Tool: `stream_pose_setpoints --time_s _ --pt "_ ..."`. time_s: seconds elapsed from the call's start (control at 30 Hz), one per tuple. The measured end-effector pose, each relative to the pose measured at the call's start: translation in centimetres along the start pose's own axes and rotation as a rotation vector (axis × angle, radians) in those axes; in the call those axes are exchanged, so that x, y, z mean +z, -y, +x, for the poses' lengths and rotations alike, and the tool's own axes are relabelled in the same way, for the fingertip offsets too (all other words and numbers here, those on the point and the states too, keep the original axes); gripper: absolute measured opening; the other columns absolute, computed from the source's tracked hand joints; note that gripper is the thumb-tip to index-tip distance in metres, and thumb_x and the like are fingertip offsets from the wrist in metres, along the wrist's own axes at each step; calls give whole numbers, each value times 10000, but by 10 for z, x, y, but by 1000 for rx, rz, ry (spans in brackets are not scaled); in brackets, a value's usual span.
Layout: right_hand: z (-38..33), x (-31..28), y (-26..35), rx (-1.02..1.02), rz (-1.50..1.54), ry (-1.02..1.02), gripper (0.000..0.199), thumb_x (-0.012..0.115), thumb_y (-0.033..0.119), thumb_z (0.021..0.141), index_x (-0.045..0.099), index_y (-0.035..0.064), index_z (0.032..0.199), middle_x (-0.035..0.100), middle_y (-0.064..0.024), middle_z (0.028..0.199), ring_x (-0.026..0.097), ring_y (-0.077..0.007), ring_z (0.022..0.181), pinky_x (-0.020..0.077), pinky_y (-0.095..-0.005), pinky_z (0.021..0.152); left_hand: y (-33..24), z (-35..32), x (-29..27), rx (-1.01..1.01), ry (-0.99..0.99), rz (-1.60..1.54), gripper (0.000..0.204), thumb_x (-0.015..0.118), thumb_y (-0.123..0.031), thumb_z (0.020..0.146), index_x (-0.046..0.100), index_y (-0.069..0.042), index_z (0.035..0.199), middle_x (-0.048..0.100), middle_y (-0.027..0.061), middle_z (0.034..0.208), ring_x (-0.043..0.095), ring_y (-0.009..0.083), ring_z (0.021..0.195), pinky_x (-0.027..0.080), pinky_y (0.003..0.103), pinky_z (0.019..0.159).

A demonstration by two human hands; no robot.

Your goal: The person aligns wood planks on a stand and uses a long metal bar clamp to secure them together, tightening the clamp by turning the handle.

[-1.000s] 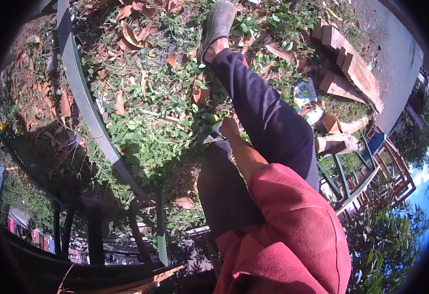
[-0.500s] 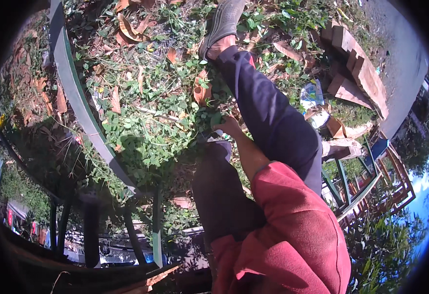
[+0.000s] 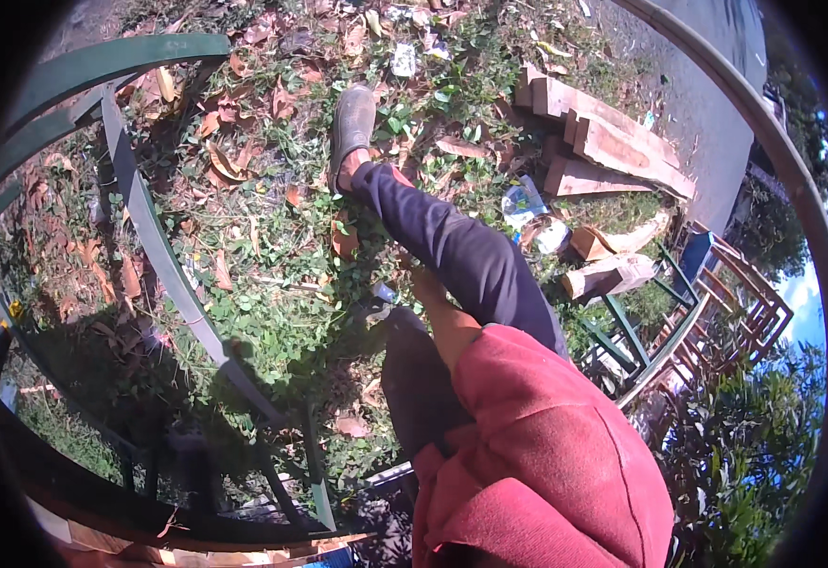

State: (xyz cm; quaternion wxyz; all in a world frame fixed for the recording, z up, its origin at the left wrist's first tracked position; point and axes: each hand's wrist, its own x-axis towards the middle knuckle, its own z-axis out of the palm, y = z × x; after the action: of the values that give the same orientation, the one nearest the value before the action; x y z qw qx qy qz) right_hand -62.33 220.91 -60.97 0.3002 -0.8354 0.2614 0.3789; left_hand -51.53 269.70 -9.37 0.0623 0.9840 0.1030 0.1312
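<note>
One hand shows, reaching down beside the dark-trousered leg to the weeds on the ground; whether it grips them cannot be told. One grey shoe, several timber offcuts near the upper right edge.

The person wears a loose red garment with a short sleeve, filling the lower right of the frame; dark navy trousers cover the leg at centre; a grey-brown shoe sits at upper centre.
</note>
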Motion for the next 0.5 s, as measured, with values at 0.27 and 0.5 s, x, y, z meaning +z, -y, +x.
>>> stream_pose_setpoints --time_s 0.27,0.5 --pt "-103 -34 119 -90 -111 240 511 688 342 845 613 61 1265 640 -169 1228 637 -292 1112 541 -405 922 -34 50 -8 -270 -8 -20 757 159 -596 1017 352 1 1441 211 235 1573 269 379 1447 267 529 1189" --pt "-63 -184 207 -299 37 285 501 641 287 796 639 28 1225 677 -173 1192 653 -316 1084 517 -376 936 -47 59 0 -112 -3 -229 818 327 -669 971 334 -10 1455 107 282 1595 165 452 1471 266 566 1164"
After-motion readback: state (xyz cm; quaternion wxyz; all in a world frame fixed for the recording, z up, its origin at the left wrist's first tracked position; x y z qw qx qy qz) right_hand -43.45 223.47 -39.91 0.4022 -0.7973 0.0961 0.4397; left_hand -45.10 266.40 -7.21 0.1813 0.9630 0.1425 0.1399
